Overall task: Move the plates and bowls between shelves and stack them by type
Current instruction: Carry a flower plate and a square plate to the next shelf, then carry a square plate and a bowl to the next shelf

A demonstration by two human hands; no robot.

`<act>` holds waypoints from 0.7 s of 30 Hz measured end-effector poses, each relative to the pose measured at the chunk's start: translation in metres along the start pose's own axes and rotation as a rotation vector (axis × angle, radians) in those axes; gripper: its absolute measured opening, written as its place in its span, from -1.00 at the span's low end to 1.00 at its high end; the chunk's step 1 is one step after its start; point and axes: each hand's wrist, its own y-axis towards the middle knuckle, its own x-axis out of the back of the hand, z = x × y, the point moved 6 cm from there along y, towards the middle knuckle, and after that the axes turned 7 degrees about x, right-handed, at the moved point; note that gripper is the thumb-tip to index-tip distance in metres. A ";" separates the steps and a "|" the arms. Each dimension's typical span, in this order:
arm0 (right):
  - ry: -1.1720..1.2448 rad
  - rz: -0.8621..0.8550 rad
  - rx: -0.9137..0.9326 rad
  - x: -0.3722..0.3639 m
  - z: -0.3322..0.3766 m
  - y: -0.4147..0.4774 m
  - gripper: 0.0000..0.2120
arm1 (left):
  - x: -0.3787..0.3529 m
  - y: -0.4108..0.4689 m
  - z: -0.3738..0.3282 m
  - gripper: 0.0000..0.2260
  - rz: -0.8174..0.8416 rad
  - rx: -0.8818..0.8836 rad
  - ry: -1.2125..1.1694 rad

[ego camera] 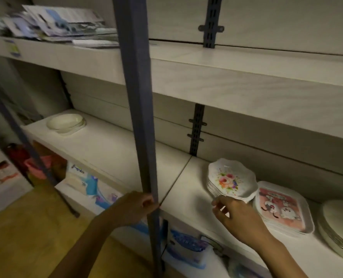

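A stack of scalloped plates with a flower print (231,180) stands on the middle shelf (188,199) to the right of the blue post. My right hand (235,216) is just below its front edge, fingers apart and at the rim, holding nothing. Right of it lies a stack of square pink-printed plates (283,209), then a stack of plain round plates (339,227) at the frame edge. Far left on the same shelf sit cream oval bowls (66,122). My left hand (138,205) grips the blue upright post (135,97).
The shelf above holds a heap of papers and booklets (56,23) on its left part. Under the middle shelf are packs of tissue in blue wrapping (86,183) and red items (26,157). A wooden floor (26,233) lies at the lower left.
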 end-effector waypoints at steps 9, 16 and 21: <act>-0.027 0.060 0.065 -0.054 0.119 0.041 -0.81 | 0.085 -0.037 0.104 -0.79 -0.284 0.015 0.194; -0.024 0.054 0.047 -0.097 0.212 0.084 -0.75 | 0.146 -0.048 0.203 -0.80 -0.372 0.024 0.232; -0.011 0.042 0.020 -0.113 0.260 0.118 -0.68 | 0.187 -0.053 0.250 -0.81 -0.410 0.009 0.262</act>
